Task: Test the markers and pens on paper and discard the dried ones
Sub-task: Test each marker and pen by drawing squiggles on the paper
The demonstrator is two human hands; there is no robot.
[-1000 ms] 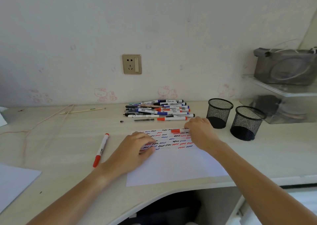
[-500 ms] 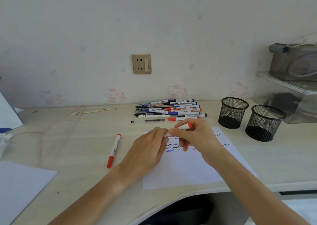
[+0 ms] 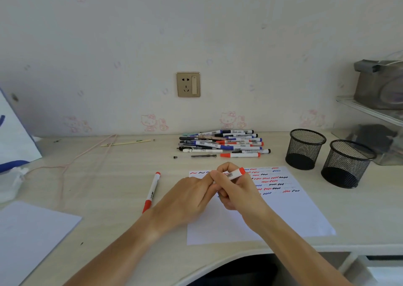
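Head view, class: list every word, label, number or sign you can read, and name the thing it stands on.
No text can be read as words or numbers.
Red marker held in the right hand: a barcode label, digits too small.
Red marker on the desk: dark print on the barrel, blurred.
Pile of markers and pens: labels and barcodes, too small.
Paper: only red, blue and black squiggles, no writing.
Wall socket: no legible marking.
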